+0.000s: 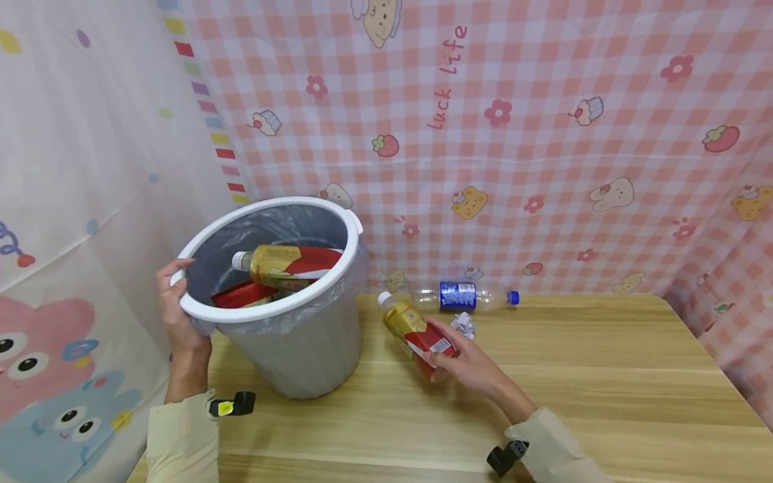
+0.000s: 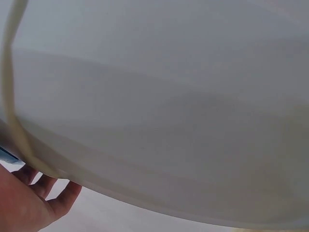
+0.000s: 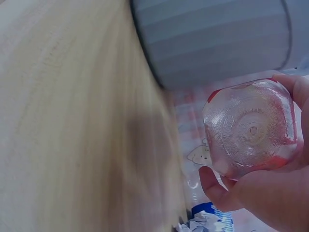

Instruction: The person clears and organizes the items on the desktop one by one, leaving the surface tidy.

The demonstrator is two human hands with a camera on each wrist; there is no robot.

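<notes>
A grey trash can [image 1: 302,355] with a white rim and a clear liner stands tilted on the table, its mouth toward me. My left hand [image 1: 181,322] grips the rim at its left side; in the left wrist view its fingers [image 2: 65,198] curl at the edge. My right hand [image 1: 468,362] holds a plastic bottle [image 1: 401,320] with a red and yellow label and white cap, lifted to the right of the can. The bottle's clear square base [image 3: 251,128] faces the right wrist camera. Inside the can lies a similar bottle [image 1: 274,263] above a red item [image 1: 241,294].
Along the back of the wooden table [image 1: 574,389] lies an empty clear bottle [image 1: 459,296] with a blue label and blue cap. A crumpled paper ball [image 1: 464,325] sits in front of it. A pink checked curtain [image 1: 543,154] hangs right behind the table.
</notes>
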